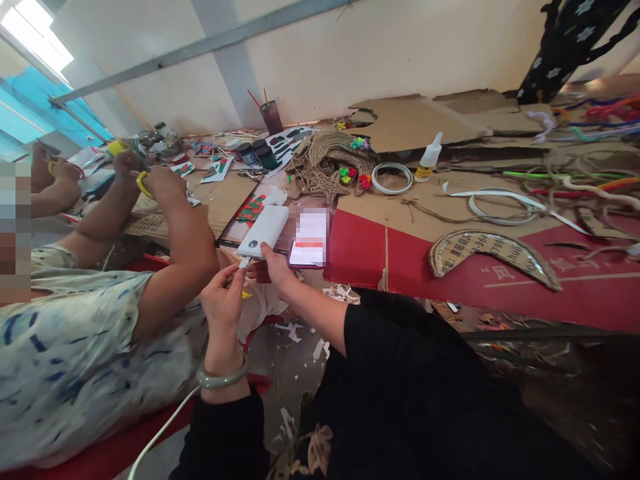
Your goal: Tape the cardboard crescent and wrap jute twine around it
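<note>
1. The left hand (223, 293) pinches the plug end of a white cable (160, 433) between thumb and fingers, with the plug tip right at the end of a white power bank (264, 230).
2. The right hand (273, 267) is clasped on the near end of the power bank, which lies at the near edge of the surface (360, 250).
3. A phone (310, 239) with a lit screen lies just beside the power bank, touching the right hand's fingers.
4. Farther in on the surface sit a coil of rope (325, 163), a glue bottle (430, 157) and a curved cardboard piece (493, 257).
5. Along the left edge, a co-worker's hand (163, 183) grips yellow-handled scissors (143, 185).
</note>
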{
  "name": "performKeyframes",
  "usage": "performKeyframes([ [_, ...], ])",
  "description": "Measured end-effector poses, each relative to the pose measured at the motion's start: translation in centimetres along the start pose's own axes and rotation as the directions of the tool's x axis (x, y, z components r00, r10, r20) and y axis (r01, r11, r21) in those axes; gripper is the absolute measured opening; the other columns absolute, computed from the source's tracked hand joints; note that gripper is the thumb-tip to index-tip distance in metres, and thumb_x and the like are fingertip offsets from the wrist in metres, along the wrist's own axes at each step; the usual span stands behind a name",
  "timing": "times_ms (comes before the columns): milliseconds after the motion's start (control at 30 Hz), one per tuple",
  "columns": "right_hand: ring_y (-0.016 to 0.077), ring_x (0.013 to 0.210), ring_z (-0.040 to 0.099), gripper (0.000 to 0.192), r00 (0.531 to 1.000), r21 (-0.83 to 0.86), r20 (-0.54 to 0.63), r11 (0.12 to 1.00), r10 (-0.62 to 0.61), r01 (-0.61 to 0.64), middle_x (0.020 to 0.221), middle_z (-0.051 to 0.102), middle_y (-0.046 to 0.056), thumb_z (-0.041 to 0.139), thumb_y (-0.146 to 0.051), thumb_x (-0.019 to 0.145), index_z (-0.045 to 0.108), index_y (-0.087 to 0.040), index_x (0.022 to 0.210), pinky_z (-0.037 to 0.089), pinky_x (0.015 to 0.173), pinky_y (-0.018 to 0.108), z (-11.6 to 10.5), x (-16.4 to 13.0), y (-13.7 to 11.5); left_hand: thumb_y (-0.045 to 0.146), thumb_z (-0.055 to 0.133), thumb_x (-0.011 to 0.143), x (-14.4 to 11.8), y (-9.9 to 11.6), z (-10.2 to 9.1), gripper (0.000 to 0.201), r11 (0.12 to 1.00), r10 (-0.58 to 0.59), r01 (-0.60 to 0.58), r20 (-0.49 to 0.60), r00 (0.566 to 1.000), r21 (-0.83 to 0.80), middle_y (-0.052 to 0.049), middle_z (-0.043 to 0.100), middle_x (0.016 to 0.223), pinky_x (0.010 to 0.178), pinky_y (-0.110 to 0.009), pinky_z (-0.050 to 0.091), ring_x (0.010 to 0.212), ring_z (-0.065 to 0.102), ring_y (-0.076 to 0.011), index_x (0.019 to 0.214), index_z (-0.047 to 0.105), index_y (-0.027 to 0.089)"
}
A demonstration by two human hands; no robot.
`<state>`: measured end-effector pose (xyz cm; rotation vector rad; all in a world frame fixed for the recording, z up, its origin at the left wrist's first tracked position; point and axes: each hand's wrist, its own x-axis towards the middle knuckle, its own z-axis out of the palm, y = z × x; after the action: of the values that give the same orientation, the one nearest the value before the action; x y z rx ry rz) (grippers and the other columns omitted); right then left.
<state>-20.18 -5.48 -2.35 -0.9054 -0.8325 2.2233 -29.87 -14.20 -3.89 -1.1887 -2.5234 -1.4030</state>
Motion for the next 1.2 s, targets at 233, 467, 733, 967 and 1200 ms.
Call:
performKeyframes([
  [233,0.0089,0.043,0.056,0.038,0.999,0.036,0.002,0.999,0.035,-0.035,0.057,0.066,0.001,0.042,-0.039,0.097,0.068,-0.012,0.090,0.046,0.046,0.018,0.0,0.4,0.3,0.045,0.062,0.075,-1.8,1.5,0.8,0.039,1.000,0.003,-0.003,0.003,1.000,-0.031,-0.008,0.074,0.079,0.066,-0.030,0.052,0.071,0.067,-0.0199,0.097,0.074,0.014],
  [467,0.0091,0.044,0.055,0.039,0.999,0.057,0.024,0.997,0.043,-0.044,0.058,0.067,0.002,0.041,-0.038,0.097,0.069,-0.012,0.090,0.047,0.048,0.019,-0.1,0.3,0.4,0.043,0.060,0.077,-2.6,2.9,1.1,0.037,1.000,0.015,-0.016,-0.098,0.995,-0.014,-0.007,0.074,0.081,0.066,-0.028,0.051,0.069,0.066,-0.0179,0.095,0.074,0.014],
  [733,0.0080,0.043,0.053,0.037,0.999,0.084,0.027,0.996,0.040,-0.042,0.061,0.067,0.001,0.041,-0.036,0.097,0.068,-0.012,0.087,0.047,0.047,0.019,-0.1,0.4,0.5,0.041,0.061,0.077,-2.2,2.6,1.1,0.035,1.000,-0.003,0.002,-0.043,0.999,-0.012,-0.008,0.074,0.084,0.068,-0.029,0.052,0.073,0.068,-0.0193,0.097,0.073,0.014],
  [967,0.0092,0.043,0.053,0.034,0.999,0.091,0.033,0.995,0.035,-0.038,0.062,0.067,0.001,0.043,-0.034,0.097,0.068,-0.012,0.089,0.048,0.050,0.021,-0.1,0.4,0.5,0.039,0.060,0.078,-1.9,2.9,1.4,0.032,0.998,0.037,-0.033,-0.066,0.997,0.052,-0.008,0.075,0.086,0.073,-0.031,0.053,0.078,0.069,-0.0205,0.094,0.074,0.015],
  [1200,0.0107,0.046,0.057,0.035,0.998,0.080,0.057,0.997,0.017,-0.021,0.059,0.066,0.002,0.042,-0.032,0.097,0.068,-0.012,0.084,0.049,0.053,0.022,-0.2,0.7,0.7,0.041,0.058,0.077,-1.0,2.3,1.6,0.036,1.000,0.020,-0.020,-0.002,1.000,0.010,-0.009,0.075,0.088,0.073,-0.033,0.054,0.077,0.069,-0.0217,0.096,0.073,0.013],
])
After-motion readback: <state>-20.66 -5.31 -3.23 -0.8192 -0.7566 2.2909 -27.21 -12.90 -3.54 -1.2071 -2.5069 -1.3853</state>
